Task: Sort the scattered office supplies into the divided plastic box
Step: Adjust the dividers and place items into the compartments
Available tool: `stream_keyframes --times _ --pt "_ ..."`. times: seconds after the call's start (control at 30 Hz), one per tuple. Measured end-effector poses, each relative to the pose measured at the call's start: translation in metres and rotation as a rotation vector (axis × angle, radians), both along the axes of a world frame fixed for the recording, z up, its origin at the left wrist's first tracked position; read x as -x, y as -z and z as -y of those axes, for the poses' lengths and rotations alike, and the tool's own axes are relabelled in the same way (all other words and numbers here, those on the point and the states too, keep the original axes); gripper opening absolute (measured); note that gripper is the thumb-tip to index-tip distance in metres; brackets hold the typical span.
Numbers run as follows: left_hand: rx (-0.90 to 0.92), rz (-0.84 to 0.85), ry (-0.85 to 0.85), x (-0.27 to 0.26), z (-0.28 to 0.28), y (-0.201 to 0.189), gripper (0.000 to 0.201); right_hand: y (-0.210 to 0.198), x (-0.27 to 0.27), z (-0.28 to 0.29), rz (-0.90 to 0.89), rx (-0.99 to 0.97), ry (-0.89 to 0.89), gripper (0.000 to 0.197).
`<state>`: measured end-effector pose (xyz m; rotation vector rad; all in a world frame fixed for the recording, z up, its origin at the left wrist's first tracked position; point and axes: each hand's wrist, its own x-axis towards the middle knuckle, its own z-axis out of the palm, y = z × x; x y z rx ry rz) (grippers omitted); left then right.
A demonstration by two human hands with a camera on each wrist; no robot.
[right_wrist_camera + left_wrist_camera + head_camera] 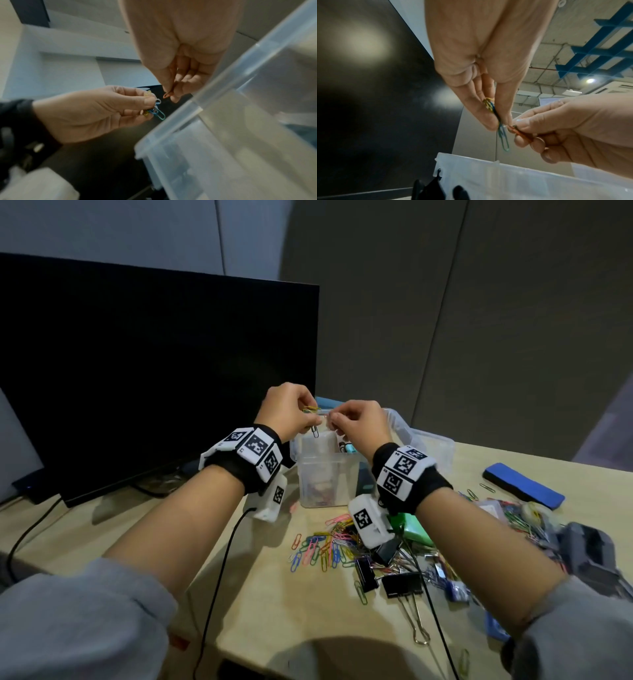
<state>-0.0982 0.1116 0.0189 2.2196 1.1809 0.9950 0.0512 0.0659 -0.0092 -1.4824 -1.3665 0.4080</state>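
Your left hand (pixel 286 409) pinches a small bunch of plastic-coated wire paper clips (pixel 494 116), yellow, blue and teal, between thumb and fingertips; one teal clip (pixel 504 139) hangs loose below the pinch. Your right hand (pixel 356 422) pinches a single red-orange wire paper clip (pixel 518 132) at its tip, other fingers curled under. The two hands are close, almost touching, at 12 o'clock over the clear divided plastic box (pixel 424 440).

Looks like you're separating a tangled bunch. Suggest:
- Slide clips apart along the loop, don't pull straight; the wire loops hook into each other.
- Stay over the near-left compartment (pixel 318 470), which seems to hold coloured clips already, so a dropped clip lands right.
- The dangling teal clip is the one likely to fall first; let go low, inside the walls.

Materials: clips are thin, smooth, springy and slick, so pinch flat across the loops. Box walls are rigid, translucent, frosted, with a stepped rim.

Outward: at 4 o'clock of the box on the pale wood worktop (pixel 260 594), a pile of mixed coloured paper clips (pixel 325 546) and black metal binder clips (pixel 400 583) with wire handles. Blue felt eraser block (pixel 524 484) at 3 o'clock. Black flat monitor (pixel 154 371) at 10 o'clock.
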Motion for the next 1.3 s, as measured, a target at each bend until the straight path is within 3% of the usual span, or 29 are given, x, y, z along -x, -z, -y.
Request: stream_keyframes --times 0.17,0.37,0.6,0.7,0.8,0.87,0.93,1.07,1.13,1.2,1.3 --pt "-0.022 -0.262 0.026 -0.001 0.001 0.01 0.016 0.015 -0.002 -0.003 0.151 0.066 -0.007 0.007" --pt "-0.007 -0.316 0.057 0.002 0.002 0.023 0.012 0.021 -0.001 0.003 0.245 0.037 -0.053 0.015" --pt "-0.092 -0.219 0.02 0.009 0.011 0.039 0.047 0.017 -0.002 0.005 0.26 0.109 -0.099 0.027" --pt "-0.203 -0.116 0.04 0.013 0.026 0.048 0.04 0.016 -0.006 0.013 0.277 0.061 -0.176 0.027" --pt "-0.19 -0.05 0.217 0.02 0.045 0.053 0.024 0.02 -0.013 0.018 0.55 0.006 -0.131 0.026" --pt "-0.119 -0.168 0.375 0.024 0.052 0.054 0.015 0.024 -0.02 0.02 0.781 0.033 -0.029 0.025" --pt "0.0 -0.408 0.491 0.024 0.055 0.057 0.016 0.026 -0.028 0.021 0.881 0.084 0.032 0.032" --pt "0.297 -0.867 0.446 0.018 0.056 0.075 0.059 0.032 -0.037 0.022 1.003 0.134 0.037 0.047" --pt "0.361 -0.944 0.399 0.014 0.056 0.087 0.077 0.033 -0.037 0.021 1.022 0.137 0.025 0.048" --pt "0.378 -0.985 0.391 0.01 0.056 0.095 0.084 0.032 -0.037 0.021 1.017 0.147 0.024 0.048" --pt "0.349 -1.005 0.4 0.003 0.058 0.1 0.062 0.031 -0.036 0.021 1.026 0.201 0.0 0.048"
